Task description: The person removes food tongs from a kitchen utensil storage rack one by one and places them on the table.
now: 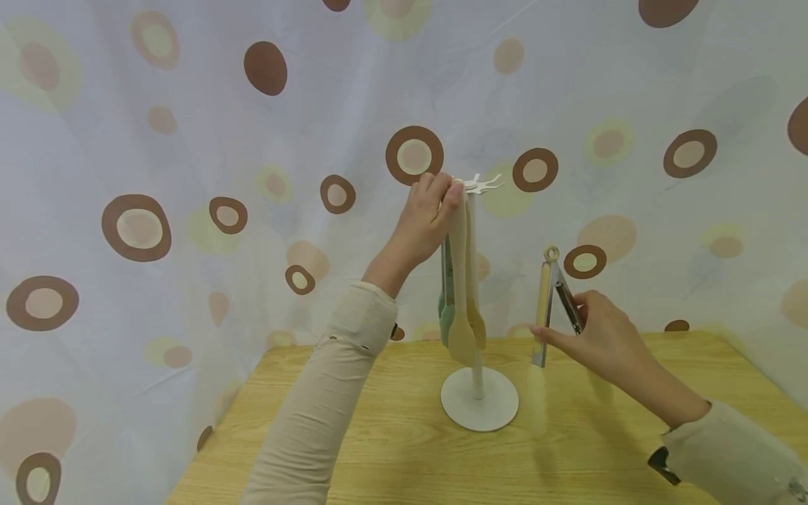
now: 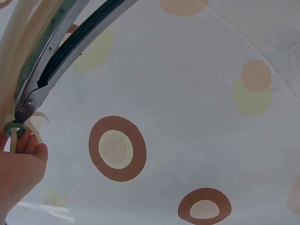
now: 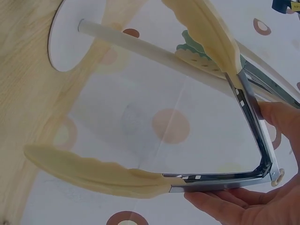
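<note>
A white utensil stand (image 1: 480, 407) stands upright on its round base, with branching hooks (image 1: 486, 185) on top. At those hooks my left hand (image 1: 428, 205) grips the top of the stand, beside the upper end of a hanging cream utensil (image 1: 462, 342); its exact hold is partly hidden. In the left wrist view, a green ring (image 2: 15, 128) of metal tongs (image 2: 55, 52) loops over a hook by the fingers. My right hand (image 1: 607, 338) holds another pair of tongs (image 3: 215, 182), thumb on one arm and fingers on the other. Their pale yellow heads are spread apart.
More utensils in green (image 1: 447, 319) and yellow (image 1: 478, 326) hang close to the pole. Under the stand is a wooden table (image 1: 391, 421). Behind it hangs a white curtain (image 1: 353, 91) with brown and yellow circles, also on the left side.
</note>
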`<action>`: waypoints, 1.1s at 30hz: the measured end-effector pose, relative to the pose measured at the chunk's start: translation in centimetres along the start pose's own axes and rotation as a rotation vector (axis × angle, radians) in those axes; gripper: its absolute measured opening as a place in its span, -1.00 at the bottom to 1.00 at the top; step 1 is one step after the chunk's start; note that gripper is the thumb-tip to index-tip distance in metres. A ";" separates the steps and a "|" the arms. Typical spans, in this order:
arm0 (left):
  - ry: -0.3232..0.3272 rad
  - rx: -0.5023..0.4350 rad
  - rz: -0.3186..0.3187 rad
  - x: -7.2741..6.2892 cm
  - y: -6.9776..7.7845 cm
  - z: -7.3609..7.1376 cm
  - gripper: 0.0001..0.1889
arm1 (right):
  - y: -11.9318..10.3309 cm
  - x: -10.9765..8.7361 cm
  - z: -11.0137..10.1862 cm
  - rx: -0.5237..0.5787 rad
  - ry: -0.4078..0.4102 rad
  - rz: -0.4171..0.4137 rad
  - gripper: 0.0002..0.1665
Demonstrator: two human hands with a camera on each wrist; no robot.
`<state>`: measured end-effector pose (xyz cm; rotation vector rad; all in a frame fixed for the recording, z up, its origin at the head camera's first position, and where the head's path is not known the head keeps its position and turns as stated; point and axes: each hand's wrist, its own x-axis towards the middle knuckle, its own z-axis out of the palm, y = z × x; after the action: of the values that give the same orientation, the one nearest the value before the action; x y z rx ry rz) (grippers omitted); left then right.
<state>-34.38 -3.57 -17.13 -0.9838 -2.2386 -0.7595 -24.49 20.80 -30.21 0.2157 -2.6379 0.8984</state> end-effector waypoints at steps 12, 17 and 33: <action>-0.005 -0.003 -0.004 0.0 0.1 0.1 -0.75 | 1.3 0.2 -0.2 -0.037 -0.075 0.035 0.05; -0.005 -0.001 -0.009 -0.1 0.1 0.0 -0.75 | 2.0 0.3 -0.2 -0.074 -0.114 0.046 0.08; 0.007 0.006 0.006 0.0 0.1 0.0 -0.76 | 3.9 0.0 0.7 -0.147 -0.185 0.033 -0.12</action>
<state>-34.31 -3.51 -17.11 -0.9832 -2.2292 -0.7517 -25.62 23.42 -32.88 0.2294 -2.8719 0.7219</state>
